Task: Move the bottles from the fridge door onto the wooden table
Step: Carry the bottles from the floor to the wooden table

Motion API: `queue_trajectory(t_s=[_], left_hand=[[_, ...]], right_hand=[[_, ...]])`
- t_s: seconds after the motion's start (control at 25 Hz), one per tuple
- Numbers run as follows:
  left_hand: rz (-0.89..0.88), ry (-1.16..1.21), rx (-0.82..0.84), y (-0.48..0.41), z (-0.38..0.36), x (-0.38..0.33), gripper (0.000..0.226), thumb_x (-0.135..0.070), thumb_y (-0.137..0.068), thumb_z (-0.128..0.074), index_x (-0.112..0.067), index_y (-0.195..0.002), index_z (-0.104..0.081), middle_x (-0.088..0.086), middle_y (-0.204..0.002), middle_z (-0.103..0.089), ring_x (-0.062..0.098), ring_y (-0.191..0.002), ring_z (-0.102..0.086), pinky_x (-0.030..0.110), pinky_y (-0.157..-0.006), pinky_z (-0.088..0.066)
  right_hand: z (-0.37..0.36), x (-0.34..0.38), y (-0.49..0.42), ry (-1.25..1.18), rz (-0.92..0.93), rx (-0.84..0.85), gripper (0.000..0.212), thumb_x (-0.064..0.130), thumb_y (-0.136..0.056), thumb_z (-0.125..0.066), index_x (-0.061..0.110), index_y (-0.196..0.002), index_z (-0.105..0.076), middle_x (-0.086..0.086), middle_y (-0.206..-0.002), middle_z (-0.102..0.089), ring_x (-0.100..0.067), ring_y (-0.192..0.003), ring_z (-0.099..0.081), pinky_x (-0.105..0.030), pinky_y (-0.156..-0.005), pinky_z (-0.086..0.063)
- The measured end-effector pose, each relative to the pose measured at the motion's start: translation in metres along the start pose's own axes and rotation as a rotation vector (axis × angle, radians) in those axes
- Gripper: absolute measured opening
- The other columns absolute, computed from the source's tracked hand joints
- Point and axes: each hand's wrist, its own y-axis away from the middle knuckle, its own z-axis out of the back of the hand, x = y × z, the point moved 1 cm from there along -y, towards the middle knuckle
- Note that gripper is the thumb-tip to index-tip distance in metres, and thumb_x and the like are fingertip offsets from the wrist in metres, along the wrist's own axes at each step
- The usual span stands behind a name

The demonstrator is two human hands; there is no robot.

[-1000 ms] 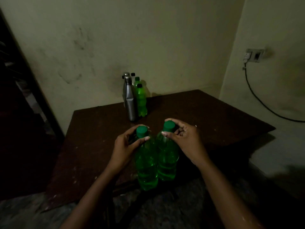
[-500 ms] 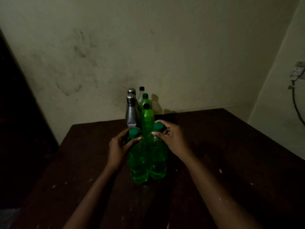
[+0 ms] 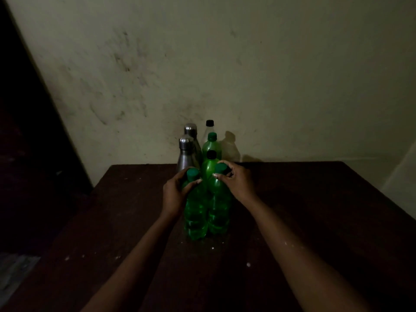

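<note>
Head view, dim light: two green plastic bottles with green screw caps stand upright side by side, touching, on the dark brown wooden table (image 3: pixel 315 221). The left hand (image 3: pixel 174 194) wraps the neck and shoulder of the left green bottle (image 3: pixel 194 217), thumb and fingers curled closed around it just under the cap. The right hand (image 3: pixel 237 183) grips the right green bottle (image 3: pixel 218 212) at its top, fingers folded over the cap and thumb pressed against the neck. Whether the bottle bases rest fully on the table or hang just above it cannot be told in the gloom.

Behind the held pair, toward the stained cream wall (image 3: pixel 225 75), stands a tight cluster of other bottles on the same table: a green plastic bottle with a black cap (image 3: pixel 210 164) directly behind the pair, a taller green bottle with a green cap (image 3: pixel 211 144) behind that, a clear bottle with a black cap (image 3: pixel 208 129) nearest the wall, and two brushed steel flasks (image 3: pixel 186 154) on the cluster's left side, one behind the other. Pale flecks dot the table nearer the camera than the pair.
</note>
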Motion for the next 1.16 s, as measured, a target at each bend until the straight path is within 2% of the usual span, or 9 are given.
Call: queue_trajectory(t_s=[0.2,0.32,0.48,0.64,0.72,0.84,1.0,1.08,1.16], left_hand=[[0.052,-0.006,0.037,-0.01,-0.004,0.006,0.04,-0.014,-0.073,-0.075,-0.013,-0.111,-0.064,-0.001,-0.1,-0.068,-0.015,-0.079,-0.062,0.006,-0.076,-0.05],[0.11,0.034,0.054,-0.012,-0.004,0.004,0.041,-0.014,-0.072,-0.075,-0.013,-0.112,-0.063,0.004,-0.106,-0.069,0.001,-0.091,-0.065,0.023,-0.085,-0.054],[0.123,0.013,0.022,-0.012,-0.005,0.007,0.044,-0.018,-0.072,-0.075,-0.011,-0.113,-0.063,0.01,-0.11,-0.069,0.018,-0.102,-0.065,0.039,-0.092,-0.053],[0.188,0.061,0.058,-0.007,0.0,0.016,0.054,-0.024,-0.072,-0.075,-0.014,-0.122,-0.058,0.009,-0.121,-0.065,0.02,-0.112,-0.061,0.044,-0.096,-0.051],[0.212,0.093,0.068,0.002,0.004,0.018,0.057,-0.026,-0.077,-0.071,-0.013,-0.129,-0.052,0.008,-0.128,-0.06,0.02,-0.115,-0.058,0.04,-0.094,-0.052],[0.273,0.169,0.093,0.024,0.014,0.019,0.05,-0.021,-0.087,-0.059,-0.011,-0.134,-0.045,0.004,-0.13,-0.053,0.012,-0.114,-0.054,0.016,-0.083,-0.05],[0.278,0.26,0.089,0.064,0.048,0.023,0.037,-0.013,-0.091,-0.051,-0.003,-0.128,-0.051,0.013,-0.129,-0.056,0.011,-0.113,-0.051,-0.003,-0.076,-0.042],[0.261,0.291,0.142,0.089,0.08,0.031,0.033,-0.012,-0.092,-0.05,-0.003,-0.124,-0.055,0.012,-0.126,-0.059,0.011,-0.11,-0.051,-0.005,-0.074,-0.04],[0.283,0.337,0.248,0.116,0.113,0.043,0.032,-0.015,-0.093,-0.049,-0.007,-0.123,-0.056,0.012,-0.129,-0.058,0.011,-0.113,-0.051,0.003,-0.085,-0.041]], right_hand=[[0.0,-0.006,-0.015,-0.092,-0.065,0.073,0.045,0.018,-0.077,-0.071,0.01,-0.12,-0.06,0.007,-0.064,-0.048,-0.006,-0.061,-0.045,-0.02,-0.058,-0.038],[-0.001,-0.004,-0.013,-0.109,-0.106,0.059,0.048,0.02,-0.077,-0.071,0.013,-0.122,-0.059,0.003,-0.067,-0.049,-0.014,-0.074,-0.051,-0.024,-0.069,-0.042],[0.0,-0.001,-0.001,-0.23,-0.174,0.009,0.046,0.02,-0.081,-0.068,0.013,-0.125,-0.056,-0.014,-0.099,-0.068,-0.021,-0.096,-0.063,-0.033,-0.085,-0.049],[-0.001,-0.001,0.025,-0.359,-0.244,-0.059,0.042,0.018,-0.089,-0.058,0.012,-0.13,-0.051,-0.01,-0.129,-0.059,-0.02,-0.117,-0.056,-0.031,-0.097,-0.045],[-0.004,0.001,0.043,-0.386,-0.275,-0.097,0.04,0.018,-0.091,-0.054,0.013,-0.13,-0.051,-0.009,-0.132,-0.056,-0.017,-0.117,-0.054,-0.03,-0.098,-0.045],[-0.014,0.01,0.077,-0.472,-0.347,-0.135,0.038,0.015,-0.093,-0.049,0.009,-0.131,-0.049,-0.011,-0.133,-0.055,-0.014,-0.115,-0.053,-0.024,-0.092,-0.043],[-0.048,0.033,0.14,-0.547,-0.451,-0.169,0.039,0.015,-0.096,-0.044,0.004,-0.133,-0.045,-0.012,-0.139,-0.049,-0.023,-0.128,-0.048,-0.029,-0.102,-0.039],[-0.075,0.051,0.179,-0.591,-0.49,-0.246,0.04,0.015,-0.096,-0.043,0.003,-0.134,-0.043,-0.013,-0.14,-0.047,-0.023,-0.13,-0.045,-0.033,-0.108,-0.037],[-0.1,0.071,0.22,-0.623,-0.538,-0.333,0.04,0.018,-0.096,-0.042,0.006,-0.134,-0.043,-0.011,-0.142,-0.046,-0.023,-0.131,-0.044,-0.038,-0.111,-0.036]])
